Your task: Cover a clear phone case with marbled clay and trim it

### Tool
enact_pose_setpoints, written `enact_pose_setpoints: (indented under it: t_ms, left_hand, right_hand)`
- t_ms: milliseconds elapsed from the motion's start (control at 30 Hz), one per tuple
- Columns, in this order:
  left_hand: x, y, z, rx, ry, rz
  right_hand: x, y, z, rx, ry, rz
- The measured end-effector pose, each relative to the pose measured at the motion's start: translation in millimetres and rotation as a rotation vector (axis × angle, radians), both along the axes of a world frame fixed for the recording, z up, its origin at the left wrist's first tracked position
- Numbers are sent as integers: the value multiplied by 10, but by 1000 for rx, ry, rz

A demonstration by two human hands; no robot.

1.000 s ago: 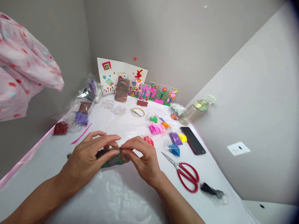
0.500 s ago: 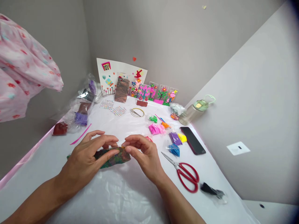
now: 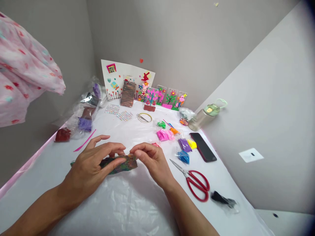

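A flat piece mottled in dark green and brown (image 3: pixel 123 165), resembling a clay-covered slab, is held tilted above the near part of the table. My left hand (image 3: pixel 90 167) wraps round it, thumb on the near face and fingers over the top edge, hiding much of its left part. At its right end, my right hand (image 3: pixel 151 160) pinches with thumb and fingertips against the upper corner. Whether a small bit lies between those fingertips I cannot make out. The left end of the piece shows past my left wrist.
Red-handled scissors (image 3: pixel 198 185), a black-wrapped packet (image 3: pixel 222 199) and a phone (image 3: pixel 203 147) lie right. Bagged coloured clay, such as a pink packet (image 3: pixel 165 134), sits beyond my right hand. Gem sheets (image 3: pixel 124 115), a bottle (image 3: pixel 204 117) and decorated panels (image 3: pixel 171 98) stand farther back.
My right hand's fingertips have closed in on the upper right corner of the mottled piece. My left hand keeps its hold, almost unmoved.
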State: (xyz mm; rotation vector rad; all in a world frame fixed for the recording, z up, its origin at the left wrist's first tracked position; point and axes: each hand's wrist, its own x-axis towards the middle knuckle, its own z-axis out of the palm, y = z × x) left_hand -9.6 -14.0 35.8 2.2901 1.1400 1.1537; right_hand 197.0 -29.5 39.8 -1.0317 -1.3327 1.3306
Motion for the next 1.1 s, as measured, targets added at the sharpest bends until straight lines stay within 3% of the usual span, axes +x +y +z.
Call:
enact_pose_setpoints:
  t_ms: [300,567,733,1100]
  left_hand:
    - [-26,46,-119,48,91,-66]
    - [-60,100,-114,78,157,-97]
    - [-108,169,-196,130,240,-113]
    - [-51,134,-152,160,270,-127]
  right_hand:
    - [-29,-28,1,107,-161,-19]
    - [-17,39,-142,28,-26,24]
    - [28,91,-197,6,-97,6]
    - [13,80,-290,382,-366,-6]
